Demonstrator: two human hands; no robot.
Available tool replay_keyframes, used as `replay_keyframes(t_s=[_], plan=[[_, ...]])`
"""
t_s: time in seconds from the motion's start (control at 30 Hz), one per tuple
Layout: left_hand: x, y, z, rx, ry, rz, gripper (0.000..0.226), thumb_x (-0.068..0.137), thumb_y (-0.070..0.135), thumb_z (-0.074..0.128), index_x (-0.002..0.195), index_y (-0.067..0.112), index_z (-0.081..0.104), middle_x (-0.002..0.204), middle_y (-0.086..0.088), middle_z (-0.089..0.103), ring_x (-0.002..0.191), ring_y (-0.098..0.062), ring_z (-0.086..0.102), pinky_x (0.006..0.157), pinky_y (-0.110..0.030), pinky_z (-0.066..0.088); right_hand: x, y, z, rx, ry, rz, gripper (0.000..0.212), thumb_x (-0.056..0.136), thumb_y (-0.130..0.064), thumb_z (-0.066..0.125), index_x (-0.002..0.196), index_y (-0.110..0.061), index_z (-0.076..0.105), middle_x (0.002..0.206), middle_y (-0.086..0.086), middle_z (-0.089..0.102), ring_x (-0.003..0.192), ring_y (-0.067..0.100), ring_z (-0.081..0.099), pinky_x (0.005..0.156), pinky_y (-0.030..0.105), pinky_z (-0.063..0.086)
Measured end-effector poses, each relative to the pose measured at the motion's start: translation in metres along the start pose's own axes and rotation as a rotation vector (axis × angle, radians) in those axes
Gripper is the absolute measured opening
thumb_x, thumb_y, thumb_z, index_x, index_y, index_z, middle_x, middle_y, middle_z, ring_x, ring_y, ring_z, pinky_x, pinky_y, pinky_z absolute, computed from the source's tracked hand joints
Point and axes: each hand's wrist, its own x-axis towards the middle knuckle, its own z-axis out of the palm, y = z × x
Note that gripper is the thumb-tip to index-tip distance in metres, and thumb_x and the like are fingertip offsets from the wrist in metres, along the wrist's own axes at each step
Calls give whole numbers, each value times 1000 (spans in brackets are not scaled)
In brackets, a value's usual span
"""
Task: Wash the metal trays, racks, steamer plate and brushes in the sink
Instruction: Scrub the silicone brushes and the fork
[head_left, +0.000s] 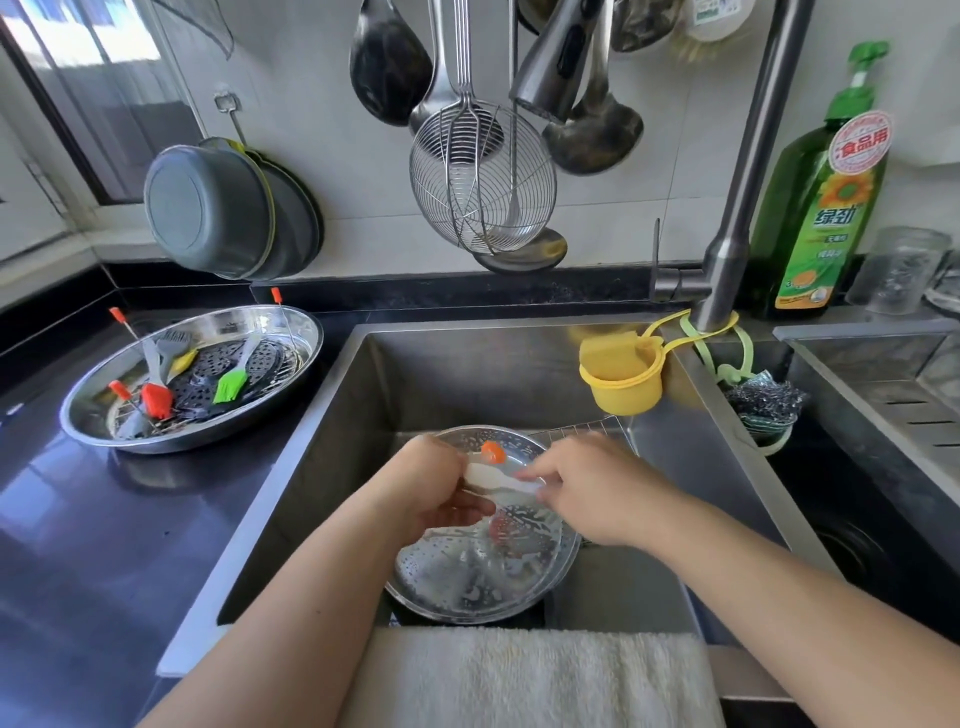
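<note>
Head camera view, looking down into a deep stainless steel sink (322, 467) set in a glossy black tabletop (78, 545).

Both bare hands meet over the middle of the sink. The left hand (441, 488) has its fingers curled around one end of a small white-handled brush (498, 480). The right hand (592, 488) pinches the other end of the same handle between thumb and fingertips. The brush is motion-blurred, so its head cannot be made out.

Directly beneath the hands a round perforated metal steamer plate (467, 577), wet and dotted with droplets, lies tilted in the sink bottom. An orange tip (492, 451) shows just above the brush, and a red shape (503, 527) lies on the plate below it. A wire rack corner (587, 428) shows behind the plate.

On the tabletop left of the sink sits a round shiny metal tray (104, 415) holding a red silicone brush (157, 400), a green silicone brush (228, 387), a yellow silicone brush (183, 361), a dark perforated plate (208, 374) and a wire rack with orange-tipped legs.

A white towel (530, 675) drapes over the sink's front edge. A yellow plastic cup holding a sponge (621, 374) hangs from the grey faucet (727, 270). A green dish soap bottle (815, 208) stands behind, and a wire skimmer (483, 182) hangs on the wall.
</note>
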Motion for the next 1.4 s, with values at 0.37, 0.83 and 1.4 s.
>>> replay_keyframes(t_s=[0.37,0.83,1.4], plan=[[22,-22,-10,622,40,-87,29,105,1,39,128,-1,57,114,-19,70,78,-25,70,73,-39,63,-1,12,-1,38,-53,110,31,99,-26,62,128,-36,69,118,-1,70,94,20,65,81,33,55],[-13,44,-69,754,441,345,27,94,17,53,103,19,78,99,-7,74,91,-28,70,81,-35,58,36,-71,-18,413,184,-28,22,97,-21,66,115,-28,76,80,-3,72,68,19,60,62,33,46],[68,61,-207,1076,770,-41,35,97,7,47,130,-5,56,116,-20,67,117,-36,61,121,-44,27,56,-41,36,470,167,41,21,97,-22,65,106,-36,77,81,-14,69,77,4,61,62,25,44]])
